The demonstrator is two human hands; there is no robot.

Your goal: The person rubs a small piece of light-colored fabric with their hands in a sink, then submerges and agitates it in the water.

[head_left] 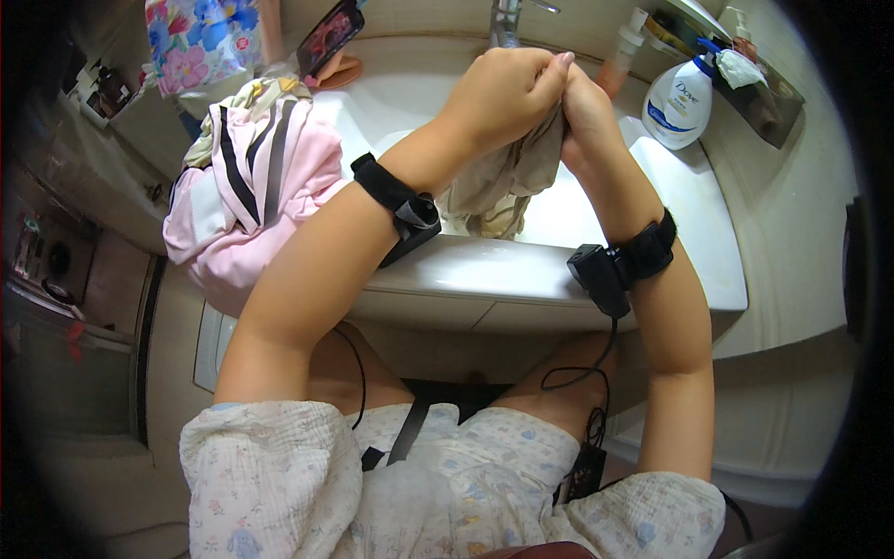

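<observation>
Over the white sink (596, 210), a wet greyish-beige cloth (507, 177) hangs down from both my hands, its lower end inside the basin. My left hand (518, 88) is closed round the top of the cloth, knuckles up. Pressed against it, my right hand (587, 107) is closed on the same cloth, its palm side partly showing. The fingers of the two hands overlap, so the gripped part is hidden. Just beyond them rises a chrome faucet (506, 23). Each forearm wears a black strap.
A heap of pink and striped clothes (270, 177) lies on the sink's left edge. Behind it are a floral package (205, 42) and a phone (331, 37) on a stand. At the right stand a white pump bottle (680, 102) and a clear pinkish bottle (621, 61).
</observation>
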